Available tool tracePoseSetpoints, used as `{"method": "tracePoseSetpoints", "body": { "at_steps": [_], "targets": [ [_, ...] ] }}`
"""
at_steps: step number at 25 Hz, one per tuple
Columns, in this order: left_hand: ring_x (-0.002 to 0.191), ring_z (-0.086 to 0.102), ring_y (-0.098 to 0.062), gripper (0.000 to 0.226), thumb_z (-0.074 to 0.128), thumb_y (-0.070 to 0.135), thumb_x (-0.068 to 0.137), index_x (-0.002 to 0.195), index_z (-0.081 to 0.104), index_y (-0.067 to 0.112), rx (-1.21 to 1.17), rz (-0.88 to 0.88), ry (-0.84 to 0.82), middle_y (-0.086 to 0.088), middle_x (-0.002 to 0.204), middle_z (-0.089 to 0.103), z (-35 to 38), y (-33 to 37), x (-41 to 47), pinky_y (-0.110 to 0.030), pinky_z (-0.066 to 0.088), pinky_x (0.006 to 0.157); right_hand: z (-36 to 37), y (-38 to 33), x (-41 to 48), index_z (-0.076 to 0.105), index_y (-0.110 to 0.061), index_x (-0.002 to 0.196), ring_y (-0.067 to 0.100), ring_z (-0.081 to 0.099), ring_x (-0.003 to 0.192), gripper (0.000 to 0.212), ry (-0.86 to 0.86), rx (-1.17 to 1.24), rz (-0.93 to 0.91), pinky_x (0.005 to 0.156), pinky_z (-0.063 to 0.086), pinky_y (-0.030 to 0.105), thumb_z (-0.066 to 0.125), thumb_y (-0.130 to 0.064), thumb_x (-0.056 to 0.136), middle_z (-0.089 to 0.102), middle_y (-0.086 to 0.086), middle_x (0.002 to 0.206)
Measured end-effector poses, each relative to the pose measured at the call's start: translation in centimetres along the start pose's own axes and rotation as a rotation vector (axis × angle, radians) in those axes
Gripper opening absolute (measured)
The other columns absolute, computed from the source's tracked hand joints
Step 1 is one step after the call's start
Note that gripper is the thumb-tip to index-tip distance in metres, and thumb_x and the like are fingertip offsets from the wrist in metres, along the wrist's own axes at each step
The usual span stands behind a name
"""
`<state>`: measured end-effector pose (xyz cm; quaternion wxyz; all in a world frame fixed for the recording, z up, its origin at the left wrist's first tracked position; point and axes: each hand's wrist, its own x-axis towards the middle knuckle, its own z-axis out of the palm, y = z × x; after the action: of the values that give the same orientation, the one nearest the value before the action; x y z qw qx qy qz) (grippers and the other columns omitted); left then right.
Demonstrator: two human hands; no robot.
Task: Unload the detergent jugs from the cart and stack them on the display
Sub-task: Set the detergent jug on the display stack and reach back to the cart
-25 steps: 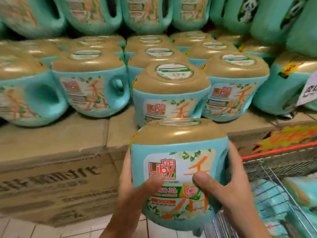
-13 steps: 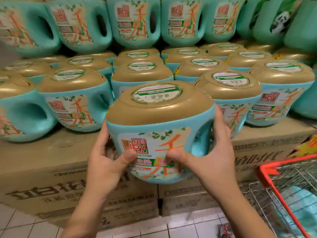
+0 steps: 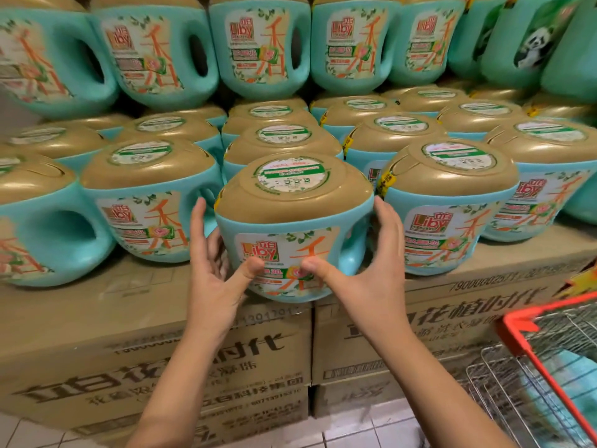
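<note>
A teal detergent jug (image 3: 292, 208) with a gold cap and a Liby label stands upright at the front edge of the cardboard-box display (image 3: 97, 315), in the gap between two front-row jugs. My left hand (image 3: 211, 279) is on its left side and my right hand (image 3: 371, 270) on its right side by the handle. Both thumbs press on the front label, and the fingers are spread loosely along the sides. The red-rimmed wire cart (image 3: 529, 347) is at the lower right, with something teal (image 3: 578, 383) showing through its mesh.
Several matching jugs (image 3: 148, 202) fill the display in rows behind and to both sides, and a second tier (image 3: 261, 43) is stacked on top at the back. Green panda-label jugs (image 3: 529, 40) stand at the upper right. White floor tiles (image 3: 355, 428) lie below the boxes.
Both hands lifted the jug from beside the cart, carried it up and forward, and it now stands on the box top in the front row. My fingers have loosened.
</note>
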<state>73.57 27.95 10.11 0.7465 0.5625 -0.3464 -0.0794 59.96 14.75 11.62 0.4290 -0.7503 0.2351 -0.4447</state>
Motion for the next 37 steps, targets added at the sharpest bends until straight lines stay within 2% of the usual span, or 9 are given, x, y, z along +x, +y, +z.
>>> {"method": "tracePoseSetpoints", "body": {
  "at_steps": [7,11,13,17,21,24,26,31,37],
  "targets": [
    [0.12,0.054,0.006,0.086,0.079,0.064,0.059,0.133,0.038,0.051,0.025,0.051,0.113,0.006,0.144,0.044,2.0,-1.0,-0.7,-0.01,0.048,0.087,0.4,0.9,-0.1,0.028,-0.004,0.148,0.017,0.03,0.123,0.107,0.138,-0.245,-0.143,0.107,0.028,0.033,0.061,-0.066,0.068,0.038,0.011,0.13],
    [0.126,0.052,-0.004,0.083,0.078,0.067,0.058,0.131,0.038,0.059,0.054,0.068,0.127,0.004,0.15,0.041,3.0,-1.1,-0.9,-0.021,0.049,0.095,0.4,1.3,-0.3,0.037,0.0,0.141,0.015,0.035,0.122,0.096,0.215,-0.16,-0.163,0.106,0.037,0.037,0.074,-0.053,0.069,0.032,0.007,0.127],
    [0.129,0.051,-0.008,0.083,0.077,0.069,0.058,0.13,0.036,0.061,0.075,0.06,0.117,0.005,0.15,0.041,3.0,-1.0,-0.9,-0.028,0.048,0.1,0.4,1.2,-0.3,0.039,-0.001,0.139,0.011,0.034,0.119,0.093,0.21,-0.115,-0.133,0.105,0.037,0.032,0.078,-0.046,0.068,0.032,0.008,0.125],
    [0.123,0.052,0.002,0.079,0.078,0.053,0.067,0.135,0.038,0.046,0.158,0.053,0.141,0.0,0.147,0.043,3.0,-0.4,-1.3,-0.015,0.049,0.09,-0.7,0.9,-0.3,0.036,-0.01,0.141,0.003,0.038,0.121,0.088,0.094,-0.062,-0.082,0.101,0.036,0.018,0.077,-0.047,0.071,0.038,-0.001,0.127],
    [0.116,0.053,-0.013,0.056,0.073,0.043,0.076,0.124,0.051,0.027,0.404,0.165,0.371,0.003,0.125,0.048,3.6,0.4,-3.2,-0.03,0.045,0.095,-2.3,1.1,-0.9,0.047,-0.01,0.131,0.014,0.053,0.106,0.057,0.141,0.0,-0.043,0.092,0.043,0.021,0.07,-0.031,0.083,0.052,0.003,0.115],
    [0.093,0.057,-0.009,0.025,0.064,0.029,0.083,0.105,0.057,0.036,0.309,0.23,0.294,0.007,0.103,0.059,4.9,0.9,-5.8,-0.023,0.046,0.081,-4.4,2.3,-2.3,0.06,-0.017,0.113,0.008,0.06,0.088,0.025,0.19,0.066,-0.01,0.081,0.047,0.02,0.064,-0.016,0.089,0.063,-0.007,0.096],
    [0.08,0.058,-0.001,0.022,0.064,0.025,0.083,0.097,0.063,0.041,0.212,0.115,0.156,0.016,0.093,0.064,6.3,0.9,-7.6,-0.013,0.046,0.073,-6.5,3.7,-3.6,0.065,-0.025,0.1,0.001,0.059,0.076,0.016,0.191,0.083,0.045,0.071,0.046,0.013,0.062,-0.012,0.09,0.065,-0.015,0.082],
    [0.066,0.055,0.0,0.034,0.063,0.002,0.09,0.095,0.071,0.035,0.07,-0.385,-0.256,0.012,0.076,0.063,10.1,-1.5,-12.1,-0.009,0.044,0.059,-13.0,8.7,-9.5,0.069,-0.026,0.087,0.007,0.053,0.061,0.024,0.176,0.058,0.343,0.058,0.045,0.017,0.061,-0.003,0.09,0.06,-0.006,0.068],
    [0.075,0.065,-0.003,0.02,0.06,0.009,0.092,0.091,0.072,0.025,0.189,-0.784,-0.374,0.002,0.087,0.072,17.3,-5.9,-15.0,-0.015,0.047,0.064,-23.8,12.5,-17.0,0.068,-0.015,0.088,0.0,0.055,0.055,0.022,0.265,0.022,0.692,0.057,0.046,0.012,0.058,0.004,0.09,0.063,0.001,0.07]
  ]
}}
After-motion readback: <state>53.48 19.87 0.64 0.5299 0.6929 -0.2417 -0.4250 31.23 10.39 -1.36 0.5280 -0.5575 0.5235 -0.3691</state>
